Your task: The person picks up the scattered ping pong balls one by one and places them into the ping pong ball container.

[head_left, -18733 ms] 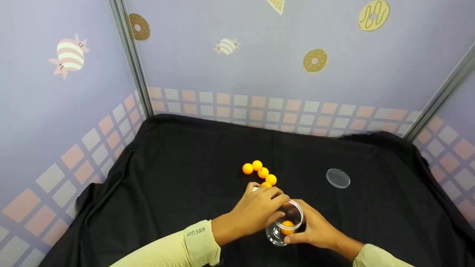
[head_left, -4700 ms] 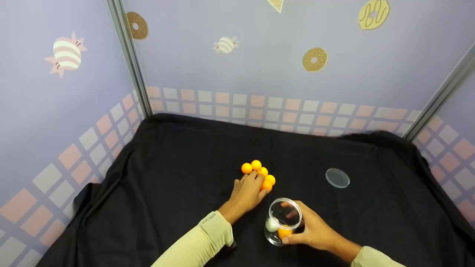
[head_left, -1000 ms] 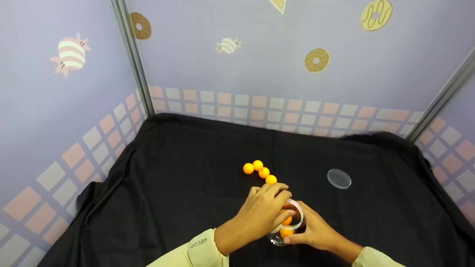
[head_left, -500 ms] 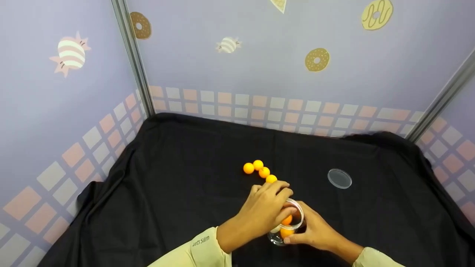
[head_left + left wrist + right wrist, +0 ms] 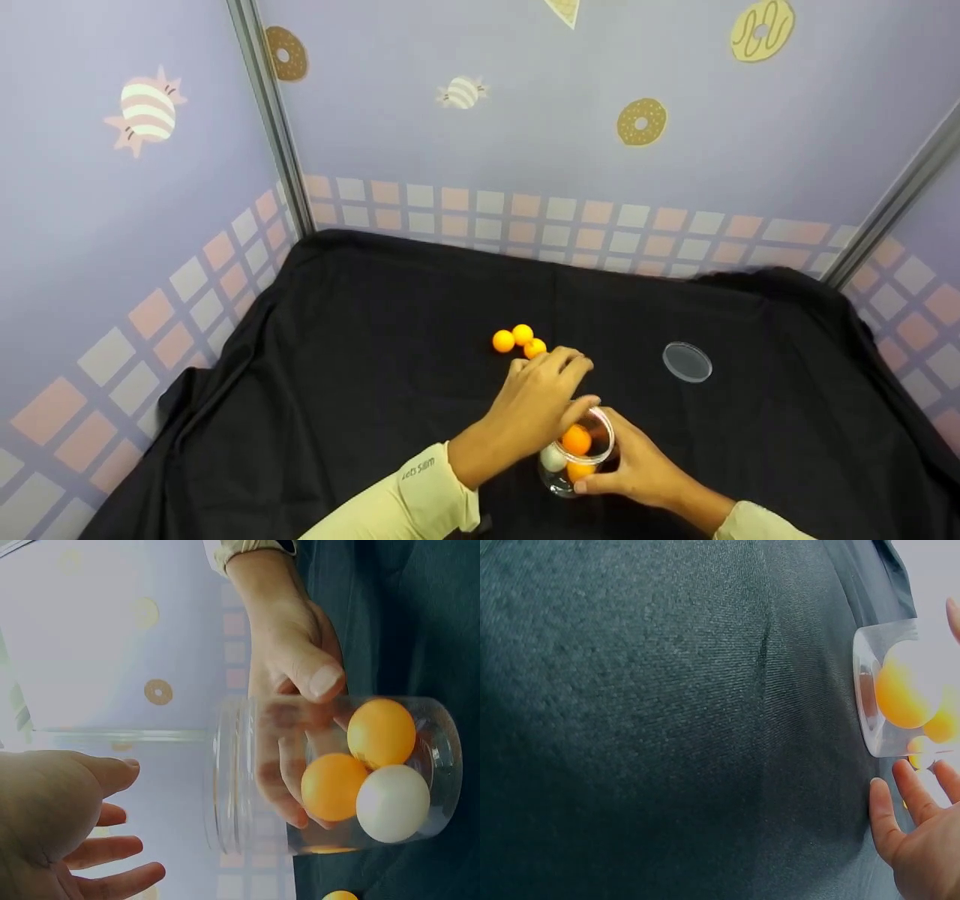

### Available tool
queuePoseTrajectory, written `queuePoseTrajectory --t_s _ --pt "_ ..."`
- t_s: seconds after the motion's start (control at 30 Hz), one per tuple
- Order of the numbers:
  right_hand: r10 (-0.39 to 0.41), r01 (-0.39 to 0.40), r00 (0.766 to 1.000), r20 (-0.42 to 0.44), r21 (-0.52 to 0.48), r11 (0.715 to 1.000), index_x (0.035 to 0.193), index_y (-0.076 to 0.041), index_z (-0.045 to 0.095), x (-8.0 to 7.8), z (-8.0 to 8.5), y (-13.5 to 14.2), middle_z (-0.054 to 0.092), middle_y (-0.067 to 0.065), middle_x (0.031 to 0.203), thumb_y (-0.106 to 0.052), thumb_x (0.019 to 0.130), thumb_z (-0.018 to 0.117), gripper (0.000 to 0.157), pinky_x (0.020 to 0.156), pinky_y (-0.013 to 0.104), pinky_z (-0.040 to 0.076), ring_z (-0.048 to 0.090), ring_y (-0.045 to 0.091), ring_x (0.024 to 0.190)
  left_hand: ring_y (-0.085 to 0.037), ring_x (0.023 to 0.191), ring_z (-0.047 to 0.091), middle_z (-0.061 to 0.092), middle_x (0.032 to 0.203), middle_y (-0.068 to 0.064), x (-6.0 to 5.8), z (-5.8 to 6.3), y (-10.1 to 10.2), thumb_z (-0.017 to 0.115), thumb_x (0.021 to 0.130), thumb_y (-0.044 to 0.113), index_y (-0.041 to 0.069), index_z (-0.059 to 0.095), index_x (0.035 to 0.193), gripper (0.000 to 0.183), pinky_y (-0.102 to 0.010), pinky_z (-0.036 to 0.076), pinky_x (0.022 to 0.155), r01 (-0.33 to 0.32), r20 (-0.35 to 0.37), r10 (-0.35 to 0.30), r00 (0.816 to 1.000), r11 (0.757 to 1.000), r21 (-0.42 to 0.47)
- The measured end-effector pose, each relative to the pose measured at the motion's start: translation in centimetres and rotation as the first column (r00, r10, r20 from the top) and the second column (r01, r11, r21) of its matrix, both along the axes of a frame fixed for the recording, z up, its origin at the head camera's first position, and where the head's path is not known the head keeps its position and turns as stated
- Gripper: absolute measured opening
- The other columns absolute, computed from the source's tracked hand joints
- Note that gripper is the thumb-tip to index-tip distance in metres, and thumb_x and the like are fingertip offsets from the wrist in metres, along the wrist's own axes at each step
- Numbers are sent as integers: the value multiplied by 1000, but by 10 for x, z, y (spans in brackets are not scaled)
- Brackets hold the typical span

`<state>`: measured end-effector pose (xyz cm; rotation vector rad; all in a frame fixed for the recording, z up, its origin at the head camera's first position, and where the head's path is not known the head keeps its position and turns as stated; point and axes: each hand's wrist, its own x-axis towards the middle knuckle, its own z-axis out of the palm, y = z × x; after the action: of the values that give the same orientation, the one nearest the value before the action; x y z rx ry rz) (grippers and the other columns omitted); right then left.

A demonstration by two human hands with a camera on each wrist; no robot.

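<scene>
My right hand (image 5: 641,465) grips a clear plastic jar (image 5: 266,765), which stands upright on the black cloth with its mouth uncovered. Two orange ping-pong balls (image 5: 380,733) and one white ping-pong ball (image 5: 393,803) lie low in the jar, touching one another, in the left wrist view. Just above the rim hovers my left hand (image 5: 534,401), its fingers loose and apart with nothing in them. Beyond it, three orange ping-pong balls (image 5: 503,341) show on the cloth; the left hand covers the spot where another was seen.
A round clear lid (image 5: 688,362) lies flat on the black cloth (image 5: 375,360) to the right, beyond the jar. Patterned lilac panels (image 5: 525,135) enclose the back and sides, joined by metal posts (image 5: 274,127).
An orange ping-pong ball that my left hand held at the jar's mouth now lies inside. The left hand has risen slightly away from the rim; the right hand keeps its hold.
</scene>
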<state>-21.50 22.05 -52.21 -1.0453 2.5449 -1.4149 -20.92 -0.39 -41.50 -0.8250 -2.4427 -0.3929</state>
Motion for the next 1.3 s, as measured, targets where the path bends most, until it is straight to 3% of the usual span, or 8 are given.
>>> queuePoseTrajectory --t_s 0.33,0.5,0.67,0.97,1.3 --pt "-32 32 999 10 9 999 144 -20 52 1 2 -2 56 -2 140 -29 69 94 87 93 30 55 62 16 119 -17 110 68 66 125 1 -32 -13 -3 66 97 44 19 64 129 41 -39 55 77 -67 87 65 994 997 27" --pt "-36 36 999 3 10 999 143 -21 52 0 -1 -2 57 -3 142 -32 70 94 85 101 26 50 62 16 122 -17 110 68 67 124 1 -45 -20 -4 68 96 45 20 63 130 42 -38 52 74 -110 105 107 989 994 19" --pt "-25 25 1000 10 -14 1000 145 -20 52 0 -1 -2 57 -2 141 -30 69 94 87 100 27 51 62 17 122 -20 110 66 66 124 0 -58 -25 -3 68 96 44 20 63 131 43 -40 52 75 -150 123 148 981 989 14" --pt "-20 20 1000 -7 -30 999 145 -18 52 0 -1 -1 58 -1 140 -28 69 95 88 101 25 50 62 18 120 -25 115 65 65 126 -1 -79 -38 1 67 97 44 21 63 131 41 -49 49 88 -217 183 214 960 976 -3" --pt "-24 24 1000 10 -20 1000 145 -19 52 0 -1 -1 57 -1 140 -27 69 95 87 98 28 53 62 17 120 -27 108 64 65 121 -2 -96 -57 1 68 96 43 19 65 123 36 -52 51 83 -275 173 277 945 961 -36"
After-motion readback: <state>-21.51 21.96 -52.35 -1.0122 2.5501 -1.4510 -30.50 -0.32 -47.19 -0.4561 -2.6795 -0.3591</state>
